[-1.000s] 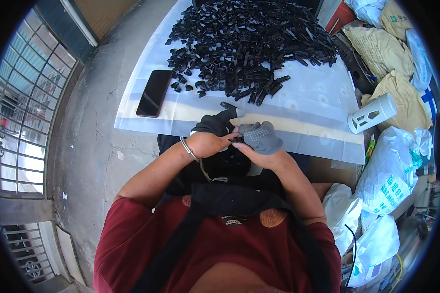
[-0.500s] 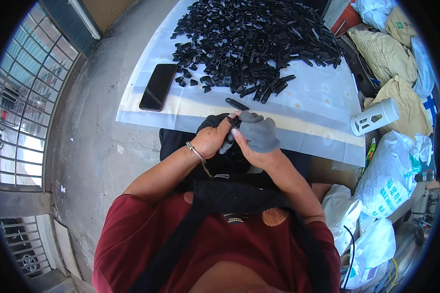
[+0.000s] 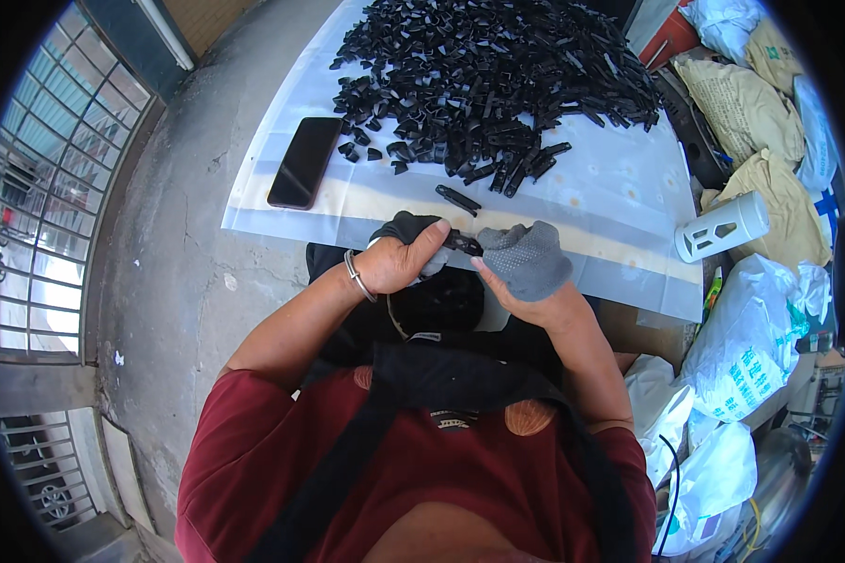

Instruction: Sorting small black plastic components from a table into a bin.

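Observation:
Over the table's near edge, my left hand [image 3: 404, 258] and my right hand [image 3: 526, 266] grip a small black plastic clip [image 3: 463, 243] between them. Both hands wear grey and black gloves that leave the thumbs bare. The clip's left end is covered by my left fingers and thumb; its right end meets my right thumb and fingers. Just beyond my hands, a long black plastic piece [image 3: 458, 200] lies alone on the table. Farther back spreads a large heap of small black plastic parts [image 3: 479, 84], some short and curved, others long and narrow.
A dark phone [image 3: 305, 163] lies at the left of the white-covered table [image 3: 591, 206]. A white plastic cylinder with cutouts [image 3: 723, 227] rests at its right corner. Sacks [image 3: 742, 108] and white bags [image 3: 742, 347] crowd the right side. Below my hands is a dark round container [image 3: 438, 305].
My hands have drawn apart sideways, the left one leftward and the right one rightward. More of the clip between them now shows, and so does the dark round shape below.

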`<state>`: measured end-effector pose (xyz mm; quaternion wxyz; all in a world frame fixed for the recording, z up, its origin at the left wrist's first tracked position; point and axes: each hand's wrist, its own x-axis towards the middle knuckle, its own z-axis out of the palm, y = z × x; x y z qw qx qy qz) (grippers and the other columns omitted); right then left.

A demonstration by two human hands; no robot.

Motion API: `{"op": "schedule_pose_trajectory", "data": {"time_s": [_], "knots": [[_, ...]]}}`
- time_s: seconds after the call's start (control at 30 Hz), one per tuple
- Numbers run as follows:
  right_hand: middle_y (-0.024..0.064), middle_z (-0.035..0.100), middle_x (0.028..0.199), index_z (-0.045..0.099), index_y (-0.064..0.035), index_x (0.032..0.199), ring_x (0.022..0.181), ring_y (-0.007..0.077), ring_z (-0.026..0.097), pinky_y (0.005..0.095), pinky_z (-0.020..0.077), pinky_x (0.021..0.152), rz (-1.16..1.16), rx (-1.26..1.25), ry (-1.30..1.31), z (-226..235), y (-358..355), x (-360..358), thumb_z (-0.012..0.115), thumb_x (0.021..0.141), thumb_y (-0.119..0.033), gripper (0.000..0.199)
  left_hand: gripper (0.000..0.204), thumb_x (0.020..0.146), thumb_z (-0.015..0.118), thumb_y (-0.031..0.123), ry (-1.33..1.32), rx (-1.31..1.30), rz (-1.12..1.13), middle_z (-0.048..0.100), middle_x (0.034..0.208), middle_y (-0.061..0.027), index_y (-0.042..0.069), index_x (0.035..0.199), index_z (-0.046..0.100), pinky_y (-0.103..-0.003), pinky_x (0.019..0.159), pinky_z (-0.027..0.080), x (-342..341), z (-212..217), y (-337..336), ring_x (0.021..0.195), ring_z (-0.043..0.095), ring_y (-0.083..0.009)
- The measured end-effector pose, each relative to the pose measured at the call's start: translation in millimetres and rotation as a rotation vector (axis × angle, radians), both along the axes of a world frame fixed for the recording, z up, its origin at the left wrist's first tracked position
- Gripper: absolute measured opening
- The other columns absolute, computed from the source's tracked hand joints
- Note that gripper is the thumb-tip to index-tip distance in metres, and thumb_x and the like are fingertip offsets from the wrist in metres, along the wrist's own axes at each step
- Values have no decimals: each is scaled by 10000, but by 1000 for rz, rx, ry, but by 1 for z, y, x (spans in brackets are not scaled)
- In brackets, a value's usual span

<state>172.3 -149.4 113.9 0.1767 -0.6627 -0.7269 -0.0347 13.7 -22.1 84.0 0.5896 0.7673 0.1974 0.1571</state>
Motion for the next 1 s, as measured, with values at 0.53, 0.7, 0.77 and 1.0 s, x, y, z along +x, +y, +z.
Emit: {"op": "schedule_pose_trajectory", "data": {"time_s": [0.53,0.7,0.77,1.0], "knots": [[128,601,834,601,-27,859,809,299,558,421,424,736,101,-116,137,-18,14,4,594,763,-245,238,374,877,466,370,134,-32,254,593,733,-89,17,914,583,-303,621,434,-12,-9,17,674,555,-197],[141,600,829,617,-54,814,785,322,566,428,439,706,-82,258,-86,-41,59,9,561,785,-225,182,184,833,538,155,-159,-355,251,590,770,-15,25,959,568,-229,581,425,-2,-29,23,659,524,-79],[150,599,833,615,-50,831,782,330,568,434,441,705,-159,84,-194,-50,71,10,550,784,-189,161,171,815,547,100,-205,-411,275,592,783,-29,18,965,563,-229,584,434,1,-26,20,666,534,-88],[144,594,812,603,-44,865,761,290,574,403,441,657,-70,286,-32,-47,53,11,562,771,-145,144,209,771,555,-48,-426,-713,328,602,879,-74,2,974,553,-277,695,491,8,-23,15,758,593,-165]]}}
